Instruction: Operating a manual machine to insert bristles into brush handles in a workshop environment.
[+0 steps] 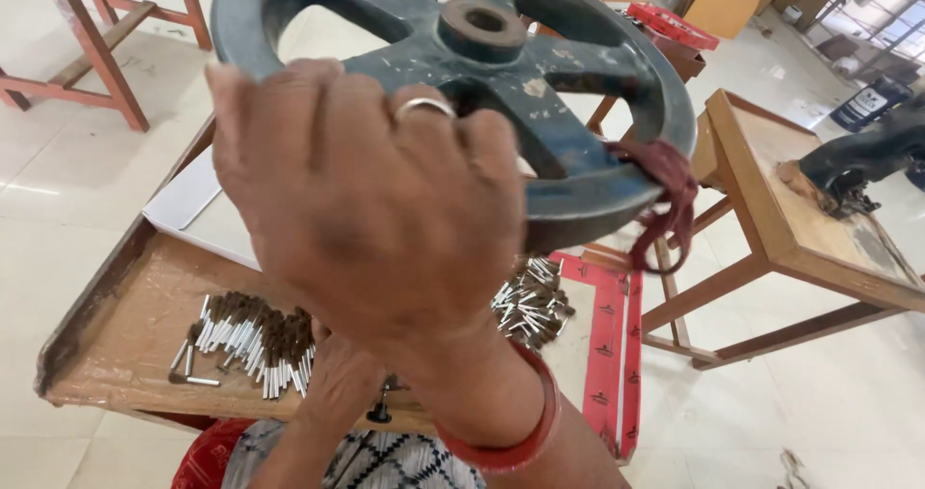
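1. Wooden workbench (125,354), low tray-like top with a raised edge, below the hands; white sheet (188,200) on its far side, red printed strip (609,354) along its right edge.
2. Second wooden table (771,229) to the right, well apart, with a dark machine part (858,161) on top.
3. Dark blue-green spoked handwheel (540,94), big, top centre, hub hole facing camera, paint chipped; maroon cloth strip (665,210) tied on its right rim, hanging down.
4. Right hand (376,210), ring and red bangle, fingers curled around the wheel's lower rim, gripping it.
5. Left hand (337,383) lower down at the bench's near edge, mostly hidden behind the right; can't tell its grip.
6. Small brown-and-white sticks (255,340) heaped on the bench left, another heap (530,301) to the right.
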